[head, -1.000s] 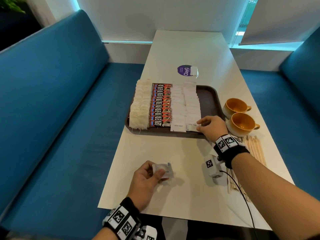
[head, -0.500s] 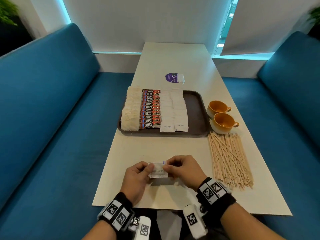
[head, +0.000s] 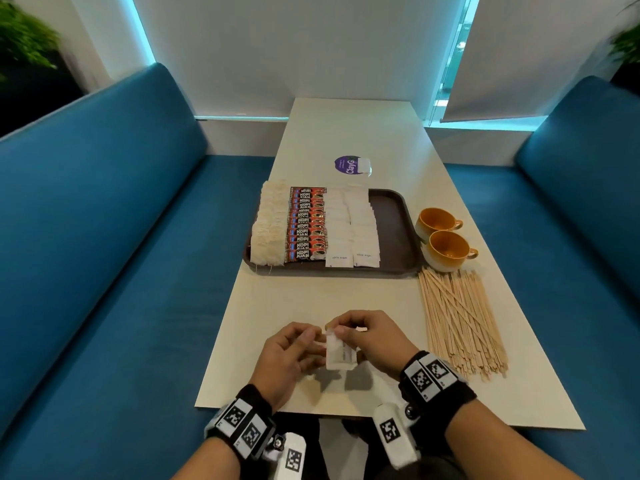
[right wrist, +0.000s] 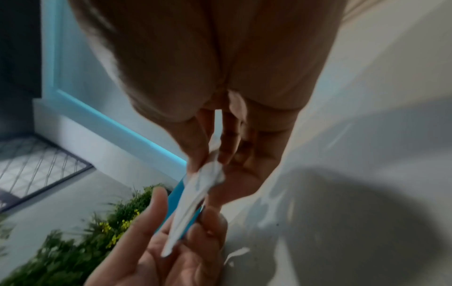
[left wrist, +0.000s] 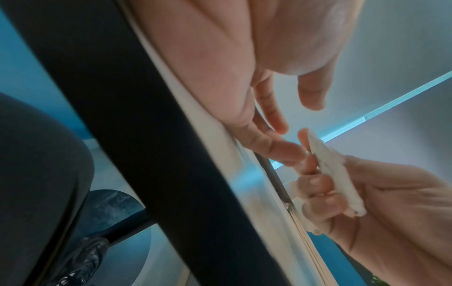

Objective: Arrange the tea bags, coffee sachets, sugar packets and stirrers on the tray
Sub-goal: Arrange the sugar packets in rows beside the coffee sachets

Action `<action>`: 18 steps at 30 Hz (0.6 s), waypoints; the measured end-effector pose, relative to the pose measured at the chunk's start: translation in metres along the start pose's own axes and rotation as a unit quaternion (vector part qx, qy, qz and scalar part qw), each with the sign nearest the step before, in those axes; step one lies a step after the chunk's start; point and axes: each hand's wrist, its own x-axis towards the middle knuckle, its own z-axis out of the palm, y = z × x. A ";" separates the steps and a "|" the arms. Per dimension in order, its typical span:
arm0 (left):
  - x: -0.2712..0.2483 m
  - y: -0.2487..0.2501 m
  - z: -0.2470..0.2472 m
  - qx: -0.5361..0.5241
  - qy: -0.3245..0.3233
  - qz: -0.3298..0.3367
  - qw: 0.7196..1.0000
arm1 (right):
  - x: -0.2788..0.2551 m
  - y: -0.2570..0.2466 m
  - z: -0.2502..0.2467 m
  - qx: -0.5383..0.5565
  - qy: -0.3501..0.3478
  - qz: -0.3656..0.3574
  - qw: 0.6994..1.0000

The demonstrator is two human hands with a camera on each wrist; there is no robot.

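I've got a small stack of sugar packets (head: 340,355) pinched in my right hand (head: 372,342), thumb on top & fingers curled under, held just above the table (head: 284,299) near its front edge. My left hand (head: 289,355) is alongside w/ fingers loose and mostly straight; fingertips (left wrist: 285,152) meet the stack's left edge to square it up, not gripping. In the right wrist view the packets (right wrist: 193,195) look edge-on between both hands, so they're standing more or less on edge.

Landmark = the tray (head: 393,230). It lies straight ahead of my hands, well apart, further up the table. On it, left to right: tea bags (head: 268,230), coffee sachets (head: 306,225), then two columns of sugar (head: 351,230), all running front-to-back. Bare tray remains at the right end. The stack's long axis in my grip looks roughly front-to-back too, so I judge little turning is needed.

The stirrers (head: 460,317) lie off the tray, just past its near right corner, long axis pointing roughly toward the tray. Two cups (head: 443,237) stand just right of the tray.

Right hand is the nearer one to that side & already carrying, so prob it reaches fwd to lay these by the sugar columns. Stirrers not yet done.
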 end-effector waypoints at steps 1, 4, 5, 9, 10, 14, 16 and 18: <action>-0.001 0.002 0.001 0.011 -0.006 -0.001 1.000 | 0.000 -0.001 -0.001 -0.026 -0.011 -0.010 1.000; -0.003 0.003 0.001 0.079 -0.022 0.003 0.997 | 0.000 -0.002 0.001 -0.033 -0.020 -0.030 0.999; -0.004 0.004 0.001 0.095 -0.031 0.004 0.995 | 0.000 -0.002 0.002 -0.022 -0.015 -0.033 0.999; -0.006 0.007 0.002 0.122 -0.015 0.007 0.992 | 0.000 0.003 0.005 0.005 0.037 -0.027 0.999; -0.006 0.007 0.002 0.116 0.003 0.007 0.993 | 0.000 0.006 0.005 0.031 0.043 -0.015 0.998; -0.004 0.006 0.003 0.087 0.037 -0.012 0.995 | -0.004 0.016 0.004 0.105 0.020 0.016 0.994; -0.003 0.006 0.005 0.105 0.036 -0.018 0.994 | -0.005 0.021 0.002 0.101 0.023 -0.001 0.995; -0.003 0.009 0.009 0.107 0.034 -0.024 0.993 | -0.004 0.024 -0.001 0.096 0.028 -0.026 0.995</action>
